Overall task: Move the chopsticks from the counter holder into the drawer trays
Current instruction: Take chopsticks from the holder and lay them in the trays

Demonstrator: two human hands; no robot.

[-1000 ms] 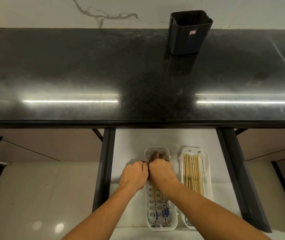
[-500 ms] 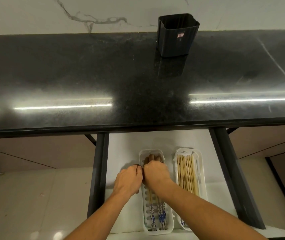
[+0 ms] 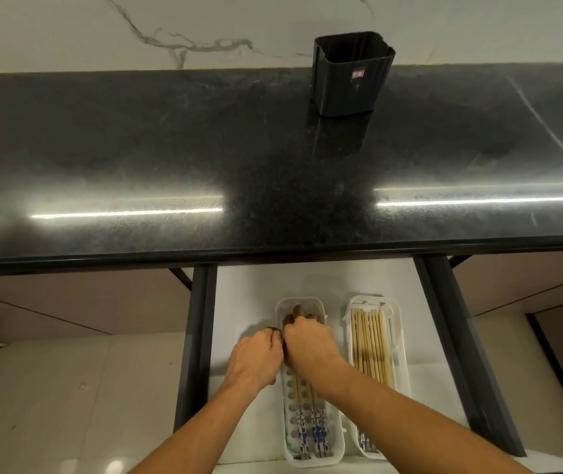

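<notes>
Black speckled stone forms the countertop [image 3: 204,159], and on it near the back wall stands a black ribbed chopstick holder [image 3: 350,75] with a small label on its front; no chopsticks show above its rim. Below the counter edge a drawer [image 3: 249,292] is pulled open, its floor lined white, with two white plastic trays side by side. The left tray [image 3: 340,449] holds brown chopsticks with blue-and-white patterned ends [image 3: 312,436] pointing toward the person. The right tray [image 3: 401,378] holds a row of pale bamboo chopsticks [image 3: 372,347] lying lengthwise. The right hand [image 3: 307,343] reaches into the far half of the left tray, fingers curled down over the chopsticks there; it seems to be gripping them, though the fingertips are hidden. The left hand [image 3: 254,360] is loosely fisted just beside the tray's left rim, touching the right hand; whether it grips anything cannot be told.
</notes>
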